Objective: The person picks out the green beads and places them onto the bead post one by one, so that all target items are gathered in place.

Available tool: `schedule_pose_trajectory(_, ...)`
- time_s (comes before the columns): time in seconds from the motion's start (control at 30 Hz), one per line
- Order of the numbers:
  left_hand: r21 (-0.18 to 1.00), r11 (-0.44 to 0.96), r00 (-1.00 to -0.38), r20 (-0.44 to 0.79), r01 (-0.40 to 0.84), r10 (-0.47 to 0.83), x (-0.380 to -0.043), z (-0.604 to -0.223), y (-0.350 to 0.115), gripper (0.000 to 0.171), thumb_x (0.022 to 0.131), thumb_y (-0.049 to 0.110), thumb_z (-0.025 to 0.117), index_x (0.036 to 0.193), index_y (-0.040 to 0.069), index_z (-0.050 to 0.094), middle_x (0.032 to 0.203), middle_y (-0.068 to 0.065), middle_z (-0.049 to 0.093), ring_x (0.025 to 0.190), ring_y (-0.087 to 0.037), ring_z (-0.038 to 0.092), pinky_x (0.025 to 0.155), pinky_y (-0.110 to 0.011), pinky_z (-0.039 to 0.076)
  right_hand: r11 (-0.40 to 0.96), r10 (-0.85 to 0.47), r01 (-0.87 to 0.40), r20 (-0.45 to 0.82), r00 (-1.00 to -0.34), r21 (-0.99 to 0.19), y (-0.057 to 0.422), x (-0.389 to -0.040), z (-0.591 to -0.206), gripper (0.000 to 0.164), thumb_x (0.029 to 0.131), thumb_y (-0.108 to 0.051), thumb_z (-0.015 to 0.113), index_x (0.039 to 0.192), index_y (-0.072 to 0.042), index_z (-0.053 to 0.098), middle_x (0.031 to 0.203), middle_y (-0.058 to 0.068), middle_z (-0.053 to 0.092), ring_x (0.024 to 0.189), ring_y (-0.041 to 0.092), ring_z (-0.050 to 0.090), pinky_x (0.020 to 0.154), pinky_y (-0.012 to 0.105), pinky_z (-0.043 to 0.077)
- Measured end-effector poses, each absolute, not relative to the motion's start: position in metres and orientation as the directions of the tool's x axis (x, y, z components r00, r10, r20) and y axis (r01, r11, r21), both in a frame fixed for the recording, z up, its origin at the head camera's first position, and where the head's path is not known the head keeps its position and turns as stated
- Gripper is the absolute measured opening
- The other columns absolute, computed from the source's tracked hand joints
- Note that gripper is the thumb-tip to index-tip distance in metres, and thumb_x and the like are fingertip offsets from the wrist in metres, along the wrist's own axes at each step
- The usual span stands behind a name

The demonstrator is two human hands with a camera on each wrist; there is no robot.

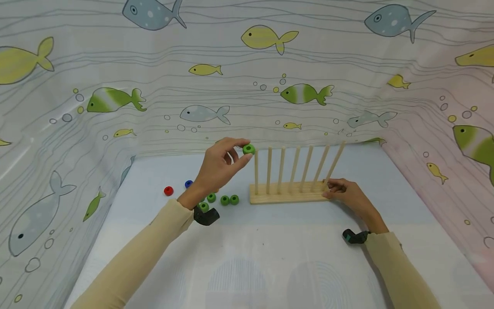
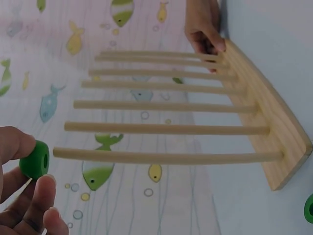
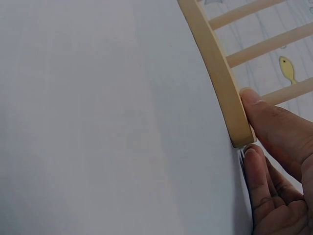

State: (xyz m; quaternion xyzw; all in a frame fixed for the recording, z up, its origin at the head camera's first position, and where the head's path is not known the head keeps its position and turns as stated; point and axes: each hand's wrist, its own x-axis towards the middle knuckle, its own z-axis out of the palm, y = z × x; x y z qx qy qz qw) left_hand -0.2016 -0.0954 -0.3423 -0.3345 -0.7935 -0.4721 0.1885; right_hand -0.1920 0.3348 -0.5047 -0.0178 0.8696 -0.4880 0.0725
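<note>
My left hand [image 1: 217, 166] pinches a green bead [image 1: 248, 149] between thumb and fingers, right by the top of the leftmost peg [image 1: 256, 174]. In the left wrist view the bead [image 2: 32, 164] has its dark hole turned toward the tip of the nearest peg [image 2: 166, 156]. The wooden peg stand [image 1: 289, 198] has a flat base and a row of several upright pegs, all bare. At its right end my right hand [image 1: 349, 195] holds the base. In the right wrist view the thumb [image 3: 252, 96] lies on the base and the other fingers curl at its end.
Left of the stand, several green beads [image 1: 225, 200] lie on the white table [image 1: 247, 249], some partly hidden behind the left wrist. A red bead [image 1: 168, 191] and a blue bead [image 1: 188, 184] lie farther left. A fish-patterned curtain [image 1: 239, 90] surrounds the table's back and sides.
</note>
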Motion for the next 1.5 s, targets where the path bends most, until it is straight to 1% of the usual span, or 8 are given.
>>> schedule_pose_trajectory(0.17,0.614,0.342,-0.703,0.621,0.711,0.347,-0.204,-0.339,-0.089,0.034,0.094,0.014,0.077,0.128,0.011,0.07,0.116,-0.001,0.067,0.083,-0.014,0.059,0.067,-0.031,0.049,0.516,-0.111,0.031,-0.103,-0.988,-0.856,0.334,-0.192,-0.504,0.072,0.089,-0.036,0.083,0.143,0.002,0.055,0.123,0.018,0.06,0.102,0.022,0.056,0.08,0.019,0.05)
schedule_pose_trajectory(0.27,0.612,0.345,-0.703,0.623,0.711,0.344,-0.205,-0.337,-0.085,0.034,0.094,0.015,0.078,0.127,0.01,0.071,0.114,0.0,0.067,0.087,-0.015,0.058,0.067,-0.033,0.048,0.513,-0.114,0.03,-0.103,-0.988,-0.858,0.334,-0.192,-0.503,0.071,0.089,-0.034,0.082,0.144,0.003,0.055,0.125,0.019,0.06,0.102,0.023,0.056,0.08,0.018,0.05)
schedule_pose_trajectory(0.47,0.609,0.356,-0.706,0.608,0.708,0.363,-0.209,-0.334,-0.075,0.034,0.094,0.02,0.078,0.127,0.014,0.071,0.115,0.003,0.066,0.094,-0.013,0.057,0.074,-0.034,0.048,0.511,-0.105,0.044,-0.113,-0.988,-0.858,0.335,-0.193,-0.506,0.072,0.09,-0.032,0.082,0.146,0.002,0.053,0.126,0.018,0.059,0.104,0.023,0.055,0.08,0.019,0.05)
schedule_pose_trajectory(0.63,0.596,0.359,-0.696,0.61,0.718,0.379,-0.212,-0.334,-0.067,0.035,0.094,0.02,0.078,0.127,0.012,0.07,0.114,0.003,0.067,0.097,-0.017,0.059,0.077,-0.034,0.048,0.518,-0.112,0.041,-0.115,-0.987,-0.855,0.336,-0.192,-0.505,0.072,0.091,-0.032,0.081,0.146,0.003,0.052,0.127,0.019,0.058,0.105,0.023,0.055,0.08,0.019,0.049)
schedule_pose_trajectory(0.93,0.604,0.37,-0.709,0.59,0.705,0.387,-0.215,-0.336,-0.054,0.034,0.093,0.019,0.078,0.125,0.012,0.071,0.114,0.003,0.07,0.098,-0.016,0.059,0.078,-0.037,0.048,0.512,-0.122,0.033,-0.111,-0.986,-0.859,0.32,-0.176,-0.468,0.062,0.093,-0.018,0.079,0.142,0.01,0.053,0.125,0.026,0.059,0.103,0.029,0.056,0.078,0.018,0.049)
schedule_pose_trajectory(1.13,0.592,0.373,-0.699,0.591,0.715,0.403,-0.216,-0.336,-0.048,0.035,0.094,0.021,0.078,0.128,0.012,0.072,0.117,0.002,0.071,0.098,-0.016,0.058,0.077,-0.034,0.048,0.519,-0.127,0.027,-0.108,-0.986,-0.854,0.317,-0.174,-0.464,0.063,0.093,-0.02,0.079,0.142,0.011,0.052,0.122,0.024,0.06,0.102,0.027,0.055,0.077,0.018,0.049)
schedule_pose_trajectory(1.37,0.594,0.37,-0.699,0.586,0.714,0.409,-0.218,-0.337,-0.045,0.034,0.095,0.022,0.077,0.127,0.013,0.072,0.117,0.002,0.07,0.098,-0.015,0.057,0.077,-0.033,0.048,0.518,-0.109,0.023,-0.093,-0.99,-0.855,0.334,-0.189,-0.5,0.07,0.09,-0.033,0.082,0.144,0.003,0.055,0.123,0.02,0.061,0.102,0.025,0.055,0.078,0.019,0.049)
schedule_pose_trajectory(1.5,0.591,0.383,-0.704,0.578,0.71,0.413,-0.219,-0.339,-0.044,0.034,0.095,0.022,0.076,0.127,0.013,0.072,0.117,0.002,0.071,0.098,-0.015,0.057,0.076,-0.033,0.048,0.512,-0.108,0.026,-0.094,-0.99,-0.859,0.335,-0.19,-0.501,0.072,0.089,-0.036,0.083,0.144,0.002,0.056,0.123,0.019,0.061,0.102,0.025,0.056,0.079,0.019,0.049)
